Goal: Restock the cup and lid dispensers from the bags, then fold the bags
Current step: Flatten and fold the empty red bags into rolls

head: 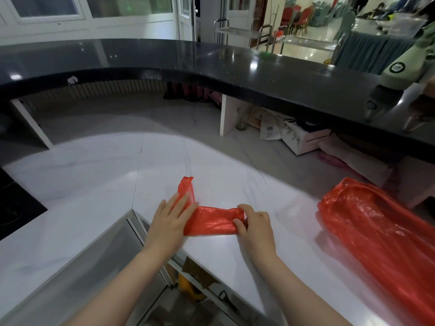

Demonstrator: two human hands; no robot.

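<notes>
A folded red bag point(211, 220) lies on the white desk point(94, 184) between both hands. The left hand point(169, 220) presses flat on its left end with straight fingers; the right hand point(254, 222) pinches its right end. A second red bag point(376, 227) lies well apart to the right.

Folded red bag point(213, 221) lying flat on the white marble counter point(94, 175), narrow strip shape with one end bent up and away. Left hand point(168, 222) pressing flat on the bend, fingers straight. Right hand point(255, 225) pinching the other end, thumb under and fingers curled over the edge. Second red bag point(376, 231) off to the right, well apart, loose and crumpled, not folded. Raised black countertop point(211, 64) curving around the back. Cardboard boxes point(303, 140) tucked on the shelf under it. Green and white dispenser thing point(395, 74) at far right, partly cut off. Red chairs point(299, 17) way back in the room.
</notes>
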